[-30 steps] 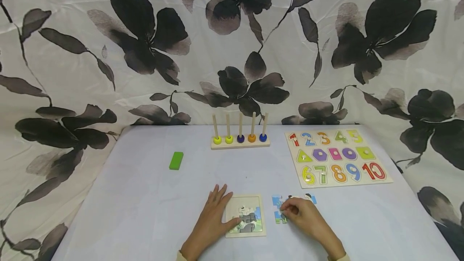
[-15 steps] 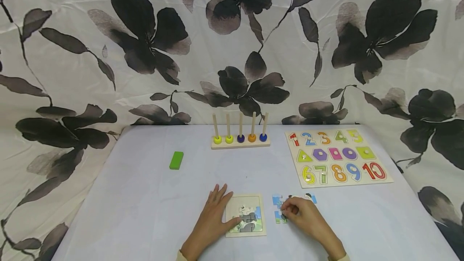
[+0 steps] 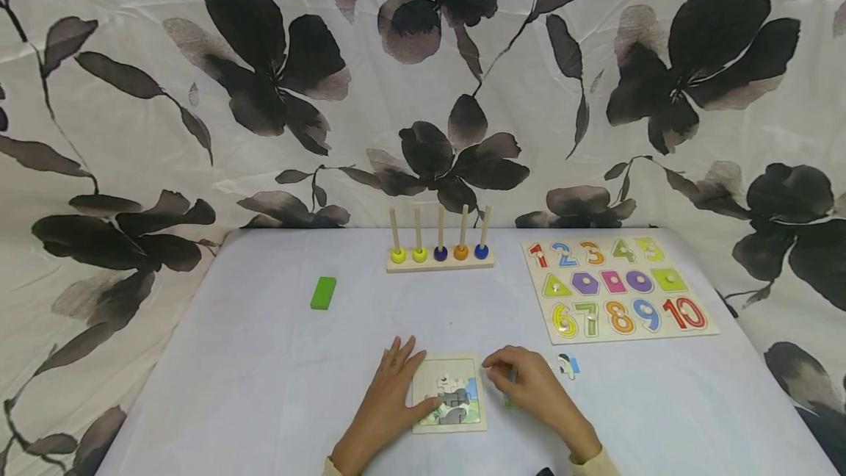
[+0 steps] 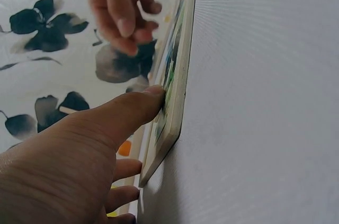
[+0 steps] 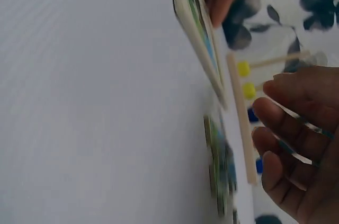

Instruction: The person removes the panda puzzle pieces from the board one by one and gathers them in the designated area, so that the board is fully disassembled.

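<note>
My left hand [image 3: 390,399] lies with fingers spread along the left side of a small framed jigsaw puzzle [image 3: 452,360]. Its thumb [image 4: 135,108] rests on the puzzle's face, which shows grey animal pieces with blue and green around them. Just right of the frame hovers my right hand [image 3: 529,380], its fingers loosely bent; the right wrist view shows no piece at its visible fingertips. Loose jigsaw pieces [image 5: 222,168] lie on the table beside and below this hand, partly hidden by it in the head view. Another loose jigsaw piece [image 3: 567,366] sits farther right.
A peg stacker [image 3: 439,264] with colored beads stands at the back. To the right lies a number and shape board [image 3: 621,292]. A green block [image 3: 323,293] is on the left. A small dark object [image 3: 545,471] shows at the bottom edge.
My right hand has moved left from over the loose pieces toward the puzzle frame, uncovering the piece at the right. My left hand stays where it was.
</note>
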